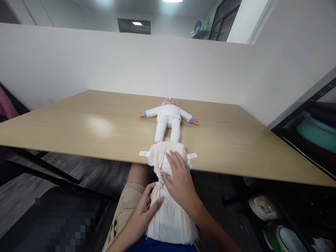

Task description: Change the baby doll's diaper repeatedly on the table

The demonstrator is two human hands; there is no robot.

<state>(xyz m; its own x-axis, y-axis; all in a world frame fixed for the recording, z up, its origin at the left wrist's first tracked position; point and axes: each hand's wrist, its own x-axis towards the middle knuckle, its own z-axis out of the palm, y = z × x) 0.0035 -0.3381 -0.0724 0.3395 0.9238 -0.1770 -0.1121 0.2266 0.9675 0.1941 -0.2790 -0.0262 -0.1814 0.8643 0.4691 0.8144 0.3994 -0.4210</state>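
An unfolded white diaper [174, 224] stretches from the table's front edge down over my lap. Its two tape tabs stick out sideways, the left tab [144, 153] and the right tab [192, 156] both on the tabletop. At the diaper's left edge, near its narrow middle, my left hand [148, 204] grips with the thumb on top and fingers along the side. My right hand [180, 180] lies on the upper half, fingers stretched out and thumb apart. Just beyond, a baby doll [169, 117] in white clothes lies on its back, arms spread, feet close to the diaper.
The wooden table [115, 136] runs up to a white wall [157, 66]. A dark metal rack [307, 101] with a teal item stands at the right. Below the table are a black chair [60, 210] at left and round containers [265, 208] at right.
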